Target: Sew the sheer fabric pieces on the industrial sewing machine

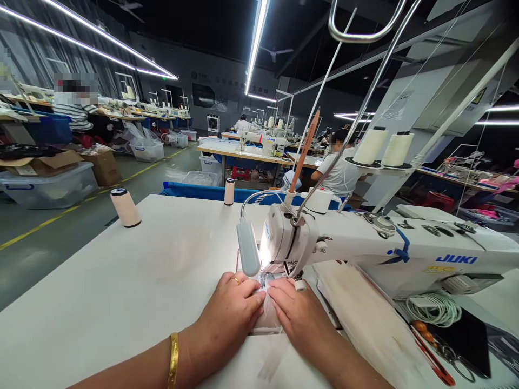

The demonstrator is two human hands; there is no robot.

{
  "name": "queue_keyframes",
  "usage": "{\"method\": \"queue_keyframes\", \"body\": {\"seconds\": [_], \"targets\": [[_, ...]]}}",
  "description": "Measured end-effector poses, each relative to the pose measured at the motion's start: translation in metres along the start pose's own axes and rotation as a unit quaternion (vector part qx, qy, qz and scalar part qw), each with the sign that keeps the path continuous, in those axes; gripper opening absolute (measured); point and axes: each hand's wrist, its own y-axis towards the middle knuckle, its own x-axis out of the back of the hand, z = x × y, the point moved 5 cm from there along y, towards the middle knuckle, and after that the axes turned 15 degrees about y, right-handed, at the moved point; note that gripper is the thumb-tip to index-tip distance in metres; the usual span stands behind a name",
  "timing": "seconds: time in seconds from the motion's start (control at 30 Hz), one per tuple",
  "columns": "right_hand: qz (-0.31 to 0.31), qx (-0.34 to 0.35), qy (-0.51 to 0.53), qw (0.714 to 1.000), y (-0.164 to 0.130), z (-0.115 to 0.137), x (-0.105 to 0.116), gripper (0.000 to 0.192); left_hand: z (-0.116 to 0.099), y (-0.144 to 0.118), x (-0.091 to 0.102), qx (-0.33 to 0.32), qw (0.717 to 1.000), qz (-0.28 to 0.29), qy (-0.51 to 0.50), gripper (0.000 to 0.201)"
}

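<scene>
1. White fabric (267,313), sheer-looking: sits just below the needle end of the sewing machine (344,243), between both hands, brightly lit. Edges mostly covered, full extent unclear.
2. Left hand (225,313): left of the machine's needle end, fingers bunched narrow and down on the fabric. Can't tell if they pinch it.
3. Right hand (302,313): below the machine's needle end, fingers slightly fanned, tips on the fabric. Can't tell about a pinch here either.
4. In the way: grey lamp (247,249) hangs left of the machine's needle end, close above the left fingers. Lamp, glare and hands obscure the stitching spot.
5. Bench (170,265) left of the machine: two peach thread cones, one (125,208) by the far-left edge, the other (229,192) nearer the machine.
6. On top of the machine: brown pencil (306,148) upright, leaning slightly. Blue tie (401,246) around its arm.
7. Near side of the machine's arm: pale panel (360,308), then coiled cable (433,309), dark flat slab (464,337), orange-red snips (436,356).
8. Behind the machine: two cream cones (383,147) on a stand, plus a co-worker in white (338,173).
</scene>
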Motion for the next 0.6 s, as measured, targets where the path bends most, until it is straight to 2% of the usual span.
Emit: {"method": "queue_keyframes", "body": {"seconds": [0.1, 0.23, 0.3, 0.4, 0.47, 0.6], "targets": [[0.017, 0.020, 0.008, 1.000, -0.001, 0.008, 0.006, 0.031, 0.000, 0.000, 0.001, -0.010, 1.000, -0.007, -0.028, 0.026], [0.109, 0.011, 0.061, 0.992, -0.004, 0.026, 0.017, 0.010, 0.003, -0.002, 0.004, -0.013, 0.996, 0.010, -0.086, 0.029], [0.127, 0.008, 0.080, 0.989, -0.007, 0.031, 0.021, 0.026, 0.006, -0.002, 0.004, 0.005, 0.993, 0.042, -0.109, 0.028], [0.108, 0.007, 0.085, 0.990, -0.010, 0.027, 0.020, 0.007, 0.008, 0.000, 0.004, 0.023, 0.988, 0.089, -0.121, 0.039], [0.082, -0.007, 0.110, 0.991, -0.010, 0.020, 0.018, 0.018, 0.008, 0.003, 0.004, 0.029, 0.987, 0.106, -0.121, 0.038], [0.022, -0.099, 0.192, 0.976, -0.004, 0.002, 0.018, 0.027, 0.010, 0.011, 0.002, 0.039, 0.988, 0.102, -0.111, 0.012]]}}
